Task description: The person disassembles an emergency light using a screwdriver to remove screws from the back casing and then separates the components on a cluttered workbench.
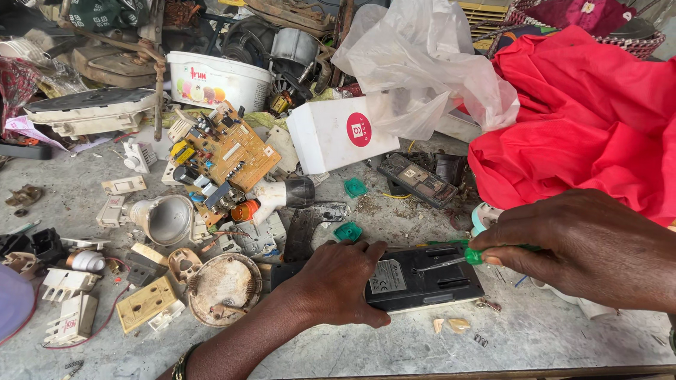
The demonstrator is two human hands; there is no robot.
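Note:
A flat black device (422, 285) with a grey label lies face down near the front edge of the grey worktop (549, 331). My left hand (336, 281) presses on its left end, palm down, holding it in place. My right hand (588, 246) comes in from the right and grips a screwdriver (458, 260) with a green handle. Its metal tip touches the device's back near the middle.
Clutter covers the worktop: a brown circuit board (225, 151), a white box (338, 134), a white tub (215, 77), a metal reflector (165, 218), switch parts (148, 302), a round rusty plate (224, 285). A red cloth (591, 119) and a clear plastic bag (422, 56) lie at the right.

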